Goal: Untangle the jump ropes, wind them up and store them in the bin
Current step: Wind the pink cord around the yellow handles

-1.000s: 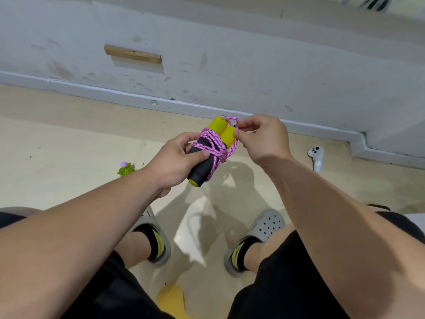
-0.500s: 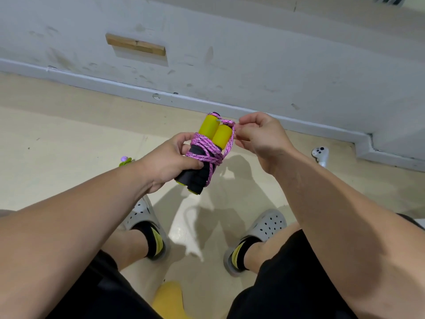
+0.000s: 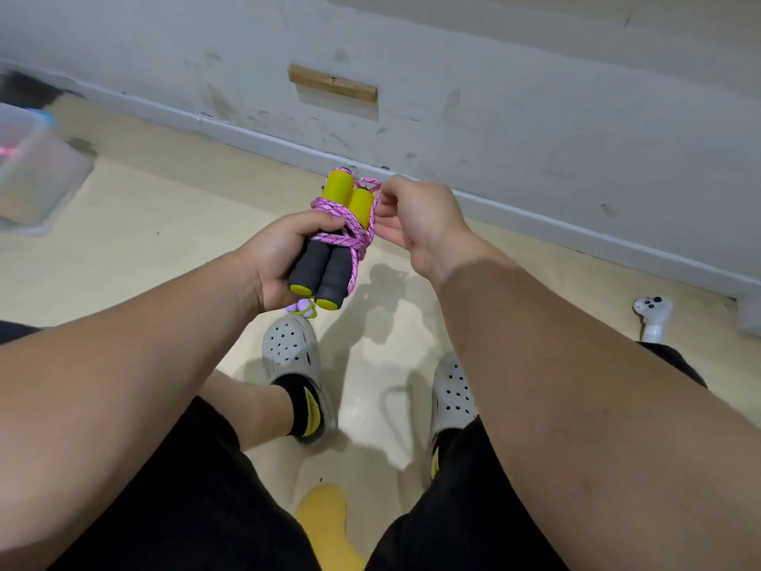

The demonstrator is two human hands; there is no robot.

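My left hand (image 3: 274, 257) grips a jump rope (image 3: 335, 241) with two black-and-yellow handles held side by side, the pink cord wound around their middle. My right hand (image 3: 416, 218) pinches the loose end of the pink cord at the top right of the bundle, next to the yellow handle tips. A clear plastic bin (image 3: 35, 175) stands on the floor at the far left, blurred, with something pink inside. A small green and purple object (image 3: 303, 309) shows just under the handles, near my left shoe; what it is stays unclear.
I sit facing a grey wall (image 3: 494, 96) with a baseboard. A white game controller (image 3: 652, 315) lies on the floor at the right. My two grey clogs (image 3: 292, 352) rest on the pale floor, and a yellow seat edge (image 3: 325, 517) shows between my legs.
The view has swung left, bringing the bin into sight. My left hand has tilted the bundle more upright, and my right hand still pinches the cord end.
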